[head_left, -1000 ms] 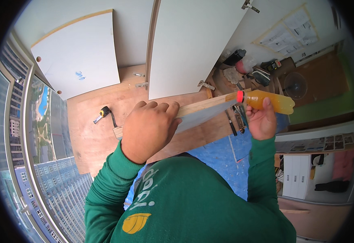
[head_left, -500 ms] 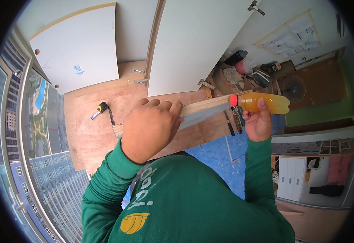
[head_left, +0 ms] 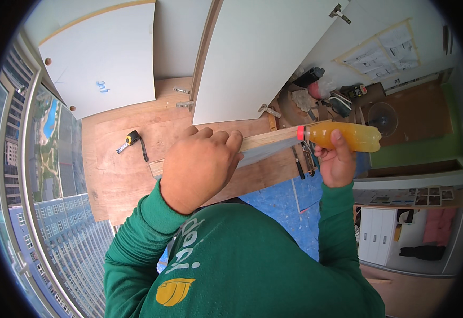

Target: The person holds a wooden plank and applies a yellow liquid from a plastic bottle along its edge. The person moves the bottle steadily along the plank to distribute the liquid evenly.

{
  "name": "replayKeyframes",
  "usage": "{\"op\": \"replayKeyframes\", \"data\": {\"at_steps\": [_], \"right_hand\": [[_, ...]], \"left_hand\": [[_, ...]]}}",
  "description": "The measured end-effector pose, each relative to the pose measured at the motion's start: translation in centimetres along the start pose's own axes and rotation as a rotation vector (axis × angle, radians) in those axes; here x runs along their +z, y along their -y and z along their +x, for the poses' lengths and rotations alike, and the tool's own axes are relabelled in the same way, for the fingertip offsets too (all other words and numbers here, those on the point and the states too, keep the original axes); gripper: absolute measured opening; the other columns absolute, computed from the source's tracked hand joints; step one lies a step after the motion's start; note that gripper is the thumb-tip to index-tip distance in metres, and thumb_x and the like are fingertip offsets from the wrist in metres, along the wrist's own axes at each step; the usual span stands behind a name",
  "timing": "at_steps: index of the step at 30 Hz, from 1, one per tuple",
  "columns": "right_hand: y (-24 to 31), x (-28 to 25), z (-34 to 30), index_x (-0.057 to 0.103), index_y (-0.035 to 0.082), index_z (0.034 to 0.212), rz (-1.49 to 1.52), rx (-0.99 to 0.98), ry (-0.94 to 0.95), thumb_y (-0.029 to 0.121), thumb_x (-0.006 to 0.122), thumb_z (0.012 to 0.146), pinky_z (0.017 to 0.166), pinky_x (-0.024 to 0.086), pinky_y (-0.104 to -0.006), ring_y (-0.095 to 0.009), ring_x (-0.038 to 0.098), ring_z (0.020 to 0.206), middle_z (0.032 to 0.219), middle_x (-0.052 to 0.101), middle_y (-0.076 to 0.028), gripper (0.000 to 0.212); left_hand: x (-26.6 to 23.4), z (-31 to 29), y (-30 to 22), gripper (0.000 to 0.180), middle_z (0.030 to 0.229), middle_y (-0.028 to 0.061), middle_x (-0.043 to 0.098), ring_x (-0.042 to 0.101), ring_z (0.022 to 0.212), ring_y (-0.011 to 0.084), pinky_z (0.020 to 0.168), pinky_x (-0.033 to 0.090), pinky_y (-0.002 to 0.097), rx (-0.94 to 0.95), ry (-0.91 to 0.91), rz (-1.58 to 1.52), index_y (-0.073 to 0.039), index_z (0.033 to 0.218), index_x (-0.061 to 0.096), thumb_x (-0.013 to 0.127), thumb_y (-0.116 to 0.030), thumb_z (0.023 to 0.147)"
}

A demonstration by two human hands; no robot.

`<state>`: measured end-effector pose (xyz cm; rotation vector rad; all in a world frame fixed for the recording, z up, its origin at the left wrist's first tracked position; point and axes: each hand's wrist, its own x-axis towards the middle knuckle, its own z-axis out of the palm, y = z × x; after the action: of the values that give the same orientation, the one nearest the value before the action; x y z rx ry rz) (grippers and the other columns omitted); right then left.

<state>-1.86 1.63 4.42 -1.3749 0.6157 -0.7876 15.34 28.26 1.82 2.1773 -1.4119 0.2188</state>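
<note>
A board (head_left: 266, 140) stands on its narrow edge across the workbench, its raw wooden long edge facing up. My left hand (head_left: 199, 167) is closed over the near left part of that edge, fingers curled across it. In my right hand (head_left: 338, 167) is a plastic bottle (head_left: 348, 137) of yellow-orange liquid, held almost level. Its red cap (head_left: 301, 132) points left, over the board's right end. I cannot tell whether the cap touches the wood.
A tape measure (head_left: 130, 140) lies on the plywood bench (head_left: 109, 175) at left. White panels (head_left: 252, 58) with hinges stand behind. Hand tools (head_left: 298, 161) lie at the bench's right, with cluttered tools (head_left: 340, 103) farther back. Blue sheeting (head_left: 289, 204) covers the floor; a window (head_left: 56, 148) is at left.
The bottle has shifted slightly, its red cap a little farther left along the board's edge. My left hand keeps its grip on the board. The view has moved slightly.
</note>
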Motion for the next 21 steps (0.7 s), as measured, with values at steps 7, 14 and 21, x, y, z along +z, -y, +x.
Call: {"op": "replayKeyframes", "data": {"at_steps": [7,14,21], "right_hand": [[0.8,2.1,-1.3,0.070,-0.001,0.110,-0.243,-0.202,0.039,0.012,0.084,0.092,0.065,0.054,-0.0285,-0.015,0.066,0.071,0.096,0.073,-0.009,0.026],[1.5,2.8,-2.0,0.071,-0.001,0.111,-0.484,-0.378,0.083,0.006,0.081,0.093,0.069,0.055,-0.0276,-0.014,0.066,0.075,0.096,0.075,-0.010,0.021],[1.5,3.5,-1.8,0.076,-0.002,0.106,-0.569,-0.326,0.053,0.005,0.087,0.089,0.083,0.056,-0.0288,-0.015,0.070,0.089,0.101,0.077,-0.006,0.021]], "left_hand": [[0.0,0.0,0.0,0.025,0.080,0.0023,0.069,0.068,0.081,0.0232,0.079,0.053,0.0394,-0.001,0.008,0.021,-0.010,0.095,0.066,0.078,-0.032,0.090],[0.1,0.0,0.0,0.025,0.081,0.0018,0.069,0.068,0.080,0.0232,0.077,0.052,0.0391,-0.011,0.033,0.029,-0.011,0.095,0.066,0.077,-0.032,0.091],[0.0,0.1,0.1,0.025,0.081,0.0024,0.069,0.069,0.081,0.0238,0.078,0.052,0.0394,-0.012,0.038,0.040,-0.010,0.095,0.066,0.077,-0.032,0.091]]}}
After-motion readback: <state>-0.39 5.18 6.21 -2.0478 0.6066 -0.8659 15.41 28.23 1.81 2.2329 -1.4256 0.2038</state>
